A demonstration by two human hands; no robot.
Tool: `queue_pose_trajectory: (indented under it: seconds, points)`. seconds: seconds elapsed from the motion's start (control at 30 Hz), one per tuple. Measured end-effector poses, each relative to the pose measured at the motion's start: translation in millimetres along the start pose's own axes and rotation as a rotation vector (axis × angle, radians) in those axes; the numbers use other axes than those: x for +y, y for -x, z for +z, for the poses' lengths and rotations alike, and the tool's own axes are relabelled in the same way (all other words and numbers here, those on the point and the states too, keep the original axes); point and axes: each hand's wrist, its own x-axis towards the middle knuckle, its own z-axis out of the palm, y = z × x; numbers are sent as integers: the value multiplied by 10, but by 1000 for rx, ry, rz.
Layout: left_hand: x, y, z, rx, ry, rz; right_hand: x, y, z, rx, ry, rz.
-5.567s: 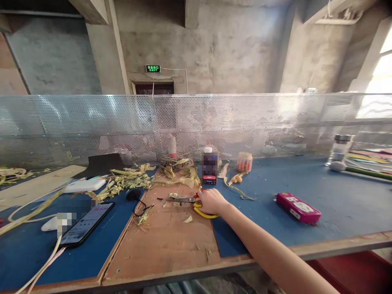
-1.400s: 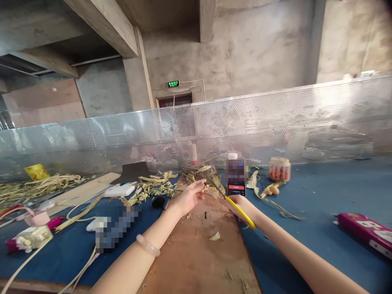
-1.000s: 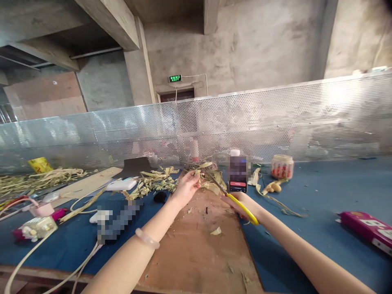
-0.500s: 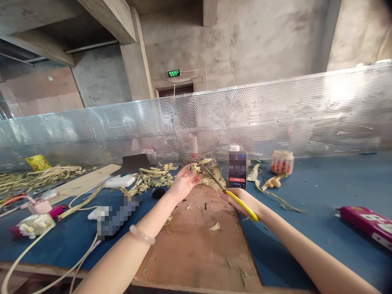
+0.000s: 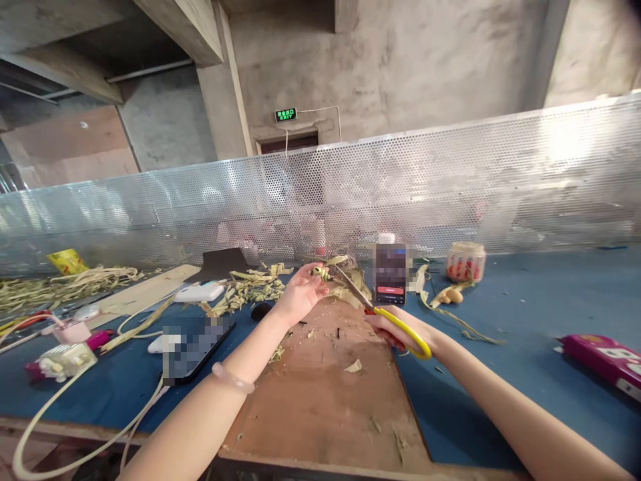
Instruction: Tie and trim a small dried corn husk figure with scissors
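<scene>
My left hand (image 5: 301, 294), a pale bangle on its wrist, pinches a small knotted piece of dried plant strips (image 5: 322, 272). It is held above the far end of a brown board (image 5: 325, 394). My right hand (image 5: 395, 324) grips scissors (image 5: 408, 333) with yellow handles. Their blades point up and left toward the knotted piece; I cannot tell whether they touch it. Broad dried leaves (image 5: 345, 294) lie behind and below the blades. Scraps and a loose leaf bit (image 5: 353, 366) are scattered over the board.
A phone (image 5: 390, 274) stands upright beyond my right hand, with a jar (image 5: 465, 262) to its right. A magenta pack (image 5: 601, 361) lies far right. On the left are another phone (image 5: 200, 354), cables, a white box (image 5: 199, 292) and dried stalks (image 5: 75, 287). Perforated metal (image 5: 225, 200) borders the back.
The scissors' handles and my right hand have shifted slightly right, and more of the handle loop shows. My left hand keeps hold of the knotted piece. The whole view has shifted a little.
</scene>
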Motion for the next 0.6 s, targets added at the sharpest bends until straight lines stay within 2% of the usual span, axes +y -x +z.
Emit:
queue_pose_trajectory:
  seconds: [0.13,0.33,0.6]
  points:
    - [16,2,-5,-10,5,10,-13,16,-18,-76,-63,-61]
    - [5,8,-15,-19,-13,11,-30,16,-19,-44,17,-24]
    - [-8,3,-31,2,-34,3,-68,29,-32,-13,133,-63]
